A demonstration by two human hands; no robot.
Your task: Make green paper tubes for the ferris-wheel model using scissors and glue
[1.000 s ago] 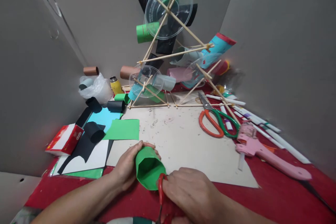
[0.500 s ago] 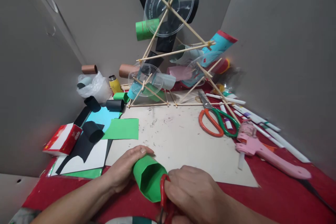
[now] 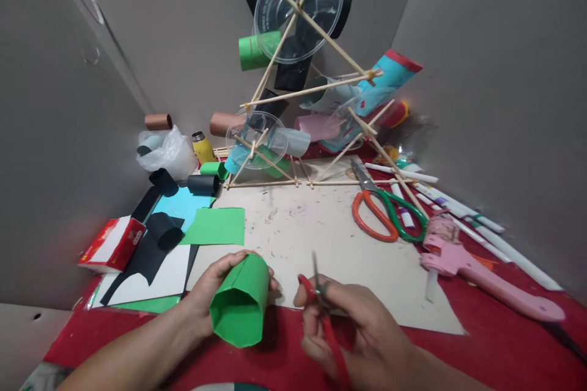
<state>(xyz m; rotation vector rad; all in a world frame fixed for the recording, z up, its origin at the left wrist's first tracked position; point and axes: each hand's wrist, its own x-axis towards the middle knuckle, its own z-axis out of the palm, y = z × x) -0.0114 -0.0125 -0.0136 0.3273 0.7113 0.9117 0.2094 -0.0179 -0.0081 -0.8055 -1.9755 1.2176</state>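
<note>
My left hand (image 3: 215, 284) is wrapped around a green paper tube (image 3: 247, 281), whose open end faces me. A seam runs along the tube's upper side. To its right, my right hand (image 3: 353, 324) holds a small pair of red-handled scissors (image 3: 337, 351), with the blade tips pointing up and away from me. The scissors are apart from the tube. A flat green paper sheet (image 3: 217, 226) lies beyond my left hand.
Behind stands a stick frame (image 3: 270, 96) with plastic discs and paper tubes. Larger scissors (image 3: 376, 226) and a pink glue gun (image 3: 477, 278) lie at right. Black paper (image 3: 149, 256), a red-and-white box (image 3: 114, 244) and a yellow bottle (image 3: 202, 148) are at left.
The green tube has turned in my left hand and moved left, now showing its seam. My right hand has drawn away from it, and the scissors now point up and away from me.
</note>
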